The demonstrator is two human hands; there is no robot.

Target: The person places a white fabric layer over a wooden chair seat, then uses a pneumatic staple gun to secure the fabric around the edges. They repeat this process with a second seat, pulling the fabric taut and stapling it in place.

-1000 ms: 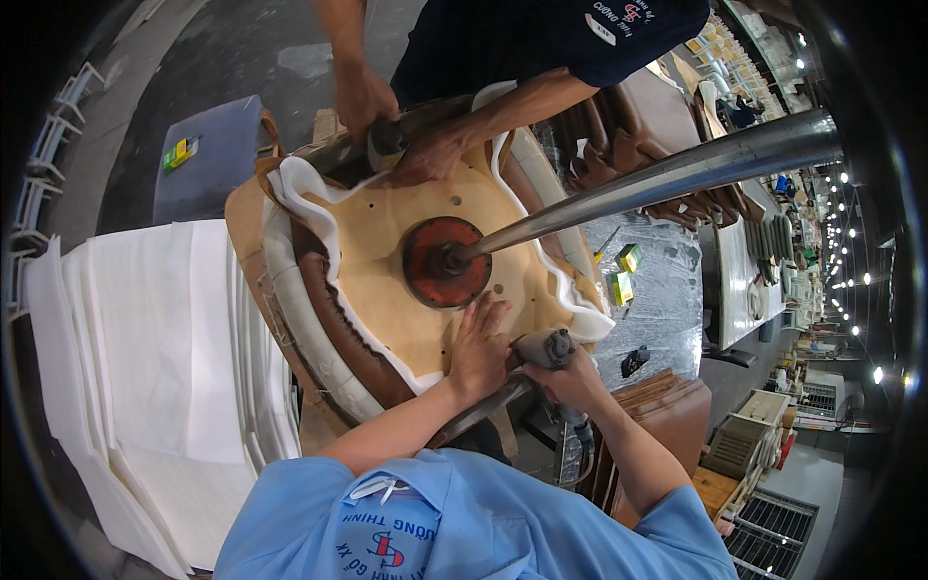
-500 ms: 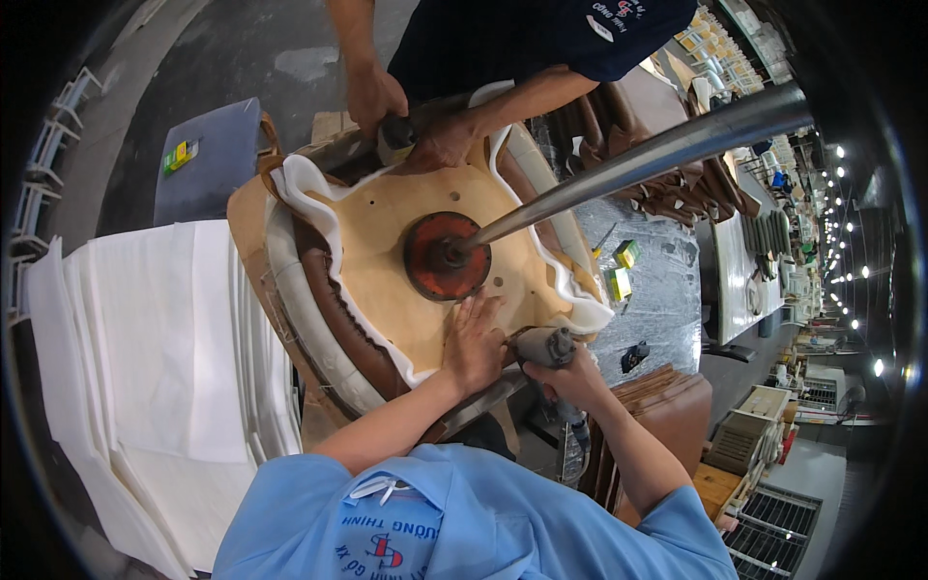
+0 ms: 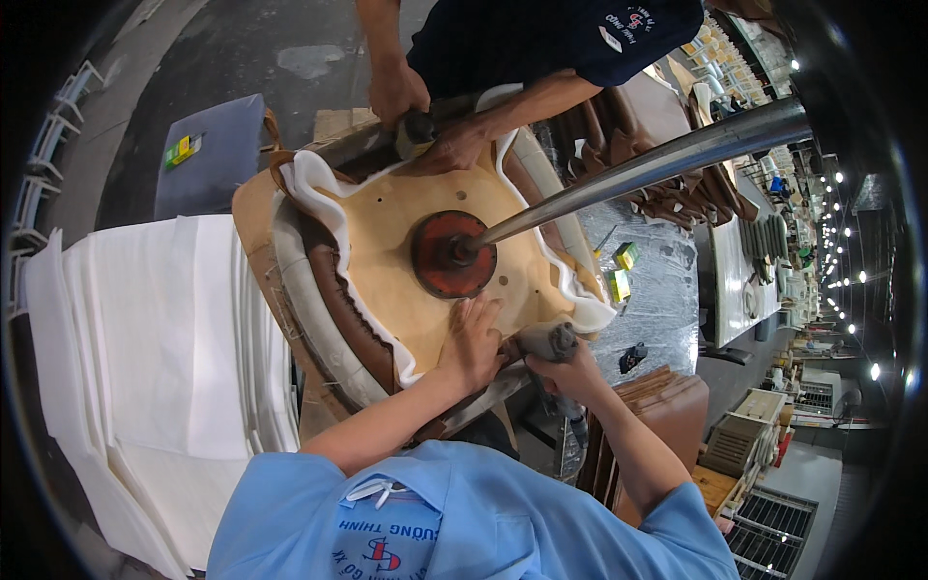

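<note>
My left hand (image 3: 471,348) presses on the near edge of a plywood seat panel (image 3: 382,251), its fingers lying on the wood. My right hand (image 3: 572,375) is wrapped round a grey air staple gun (image 3: 549,340), whose nose is at the panel's near right edge, beside my left hand. White padding (image 3: 360,314) and brown leather (image 3: 324,280) run round the panel in a rounded frame (image 3: 290,253). A red round clamp pad (image 3: 430,256) on a metal rod (image 3: 638,169) bears on the panel's middle. The staple's exact spot is hidden.
Opposite, a co-worker's hand (image 3: 398,94) holds another staple gun (image 3: 416,133) at the far edge. White foam sheets (image 3: 155,338) are stacked at left. At right are a plastic-covered table (image 3: 667,280) with small yellow-green boxes (image 3: 620,284), and stacked brown panels (image 3: 667,416).
The co-worker's staple gun and hand have shifted a little to the right along the far edge. My staple gun has moved slightly right and up; my left hand stays on the panel.
</note>
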